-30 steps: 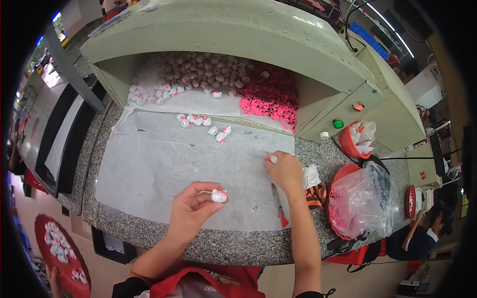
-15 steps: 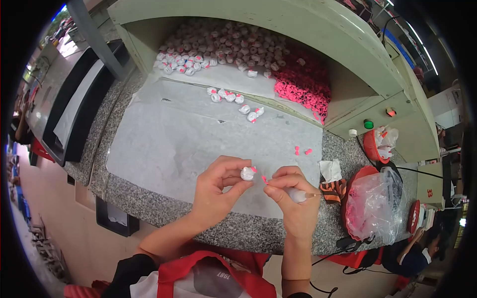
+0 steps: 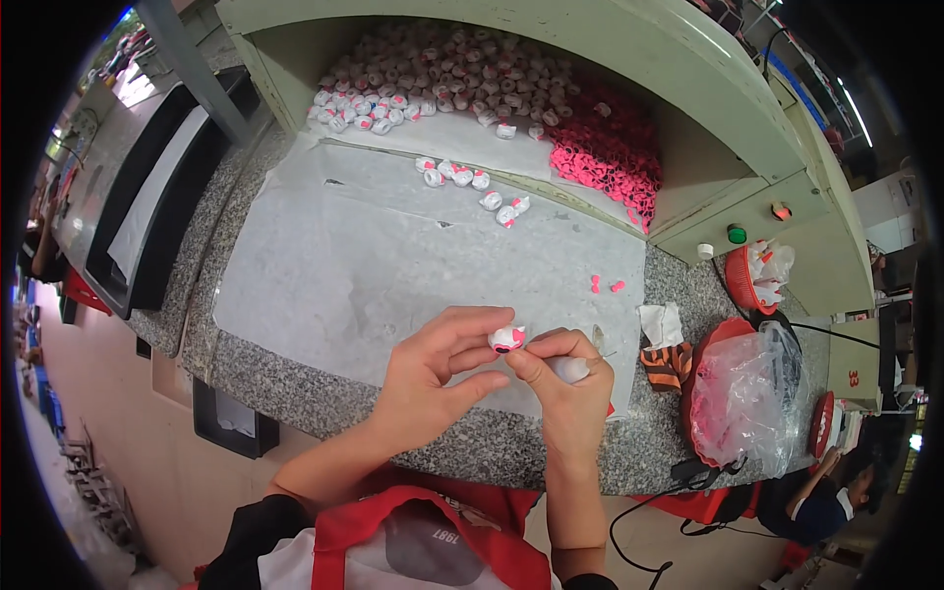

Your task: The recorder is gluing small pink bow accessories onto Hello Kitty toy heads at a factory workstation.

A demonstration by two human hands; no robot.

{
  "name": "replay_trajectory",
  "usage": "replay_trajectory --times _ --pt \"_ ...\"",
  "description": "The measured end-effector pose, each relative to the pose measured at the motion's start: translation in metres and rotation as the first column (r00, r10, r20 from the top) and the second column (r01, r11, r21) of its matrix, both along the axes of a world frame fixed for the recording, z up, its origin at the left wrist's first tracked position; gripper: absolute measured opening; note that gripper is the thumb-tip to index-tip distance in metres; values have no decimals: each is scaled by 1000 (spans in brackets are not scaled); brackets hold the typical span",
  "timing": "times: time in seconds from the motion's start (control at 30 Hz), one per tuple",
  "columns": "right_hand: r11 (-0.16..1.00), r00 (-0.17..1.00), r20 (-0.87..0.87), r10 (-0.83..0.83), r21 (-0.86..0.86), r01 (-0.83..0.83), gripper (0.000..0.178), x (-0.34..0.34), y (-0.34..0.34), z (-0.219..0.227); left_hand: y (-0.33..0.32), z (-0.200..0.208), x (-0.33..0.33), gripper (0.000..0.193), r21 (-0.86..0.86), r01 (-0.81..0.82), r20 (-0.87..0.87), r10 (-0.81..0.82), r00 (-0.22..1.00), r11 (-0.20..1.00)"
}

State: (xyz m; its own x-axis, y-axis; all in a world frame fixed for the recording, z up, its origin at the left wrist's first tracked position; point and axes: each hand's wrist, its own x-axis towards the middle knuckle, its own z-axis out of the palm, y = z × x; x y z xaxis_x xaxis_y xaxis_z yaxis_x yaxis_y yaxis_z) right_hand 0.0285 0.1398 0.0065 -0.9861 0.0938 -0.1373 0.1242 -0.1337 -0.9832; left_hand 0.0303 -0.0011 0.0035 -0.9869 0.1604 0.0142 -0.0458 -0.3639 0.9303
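A small white cat-shaped toy head (image 3: 500,336) with pink on it is between my two hands, above the paper sheet (image 3: 324,265). My left hand (image 3: 438,359) supports it with the fingertips; its thumb stands away from the piece. My right hand (image 3: 570,388) presses thumb and forefinger against the head's right side. Within that same hand lies a small white squeeze bottle (image 3: 570,369), partly covered by the fingers. Two loose pink bow-shaped pieces (image 3: 595,284) lie on the sheet to the right. Several white heads (image 3: 462,176) rest at its far edge.
Behind the sheet, a pale green shelf box (image 3: 688,88) holds heaped white heads (image 3: 442,74) and pink pieces (image 3: 605,162). At right are a striped cloth (image 3: 667,368), a red tray with plastic bags (image 3: 733,393) and a red basket (image 3: 739,280). Black trays (image 3: 118,265) stand at left.
My right hand has moved left and up to meet the white head. The head has turned in the left fingers, whose thumb has come away. The pink piece at my right fingertips is no longer separately visible.
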Motion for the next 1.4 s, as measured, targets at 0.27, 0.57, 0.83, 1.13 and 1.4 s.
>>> replay_trajectory --times 0.27,0.57,0.83,1.13,1.4 --pt "994 993 42 108 27 -109 18 -4 -5 4 -15 -6 -11 30 79 70 98 -78 992 994" --pt "981 972 -216 87 187 -46 18 -5 22 -4 27 -7 -8 23 -175 -86 -21 84 996 981" --pt "991 974 -222 -51 106 77 17 22 49 0 55 -22 -3 27 -60 48 -78 -53 996 997" --pt "977 964 -265 8 209 50 17 18 38 2 46 -5 0 24 -52 53 52 -50 997 997" --pt "976 893 -449 22 202 77 18 14 31 4 27 -10 -5 31 63 -30 188 18 982 998"
